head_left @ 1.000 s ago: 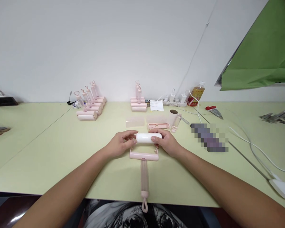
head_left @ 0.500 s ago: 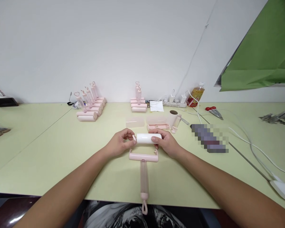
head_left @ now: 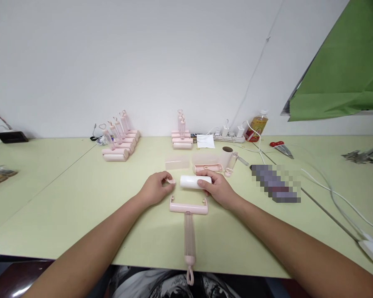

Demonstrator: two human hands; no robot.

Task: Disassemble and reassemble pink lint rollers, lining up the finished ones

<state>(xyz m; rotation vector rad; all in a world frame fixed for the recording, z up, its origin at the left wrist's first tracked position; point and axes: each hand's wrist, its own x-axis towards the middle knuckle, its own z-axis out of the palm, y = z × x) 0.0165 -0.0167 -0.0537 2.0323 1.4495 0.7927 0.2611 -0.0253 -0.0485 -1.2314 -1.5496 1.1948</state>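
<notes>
Right grip (head_left: 218, 187) is closed on a white roller (head_left: 189, 181), thumb to the front, fingers passing behind; I hold it lengthwise above the middle of the tabletop (head_left: 81, 207). My left grip (head_left: 158, 189) pinches a small pink end piece (head_left: 171, 181) just beside the roller's left end, a gap between the two. Nearer to me lies a pink roller frame (head_left: 189, 208), its two arms pointing toward the far edge, its clear handle (head_left: 189, 236) running to the near edge, where the loop reaches the border. Toward the far edge I note two groups of pink lint rollers (head_left: 115, 152), handles upright, and a drink bottle (head_left: 257, 126) by the wall.
</notes>
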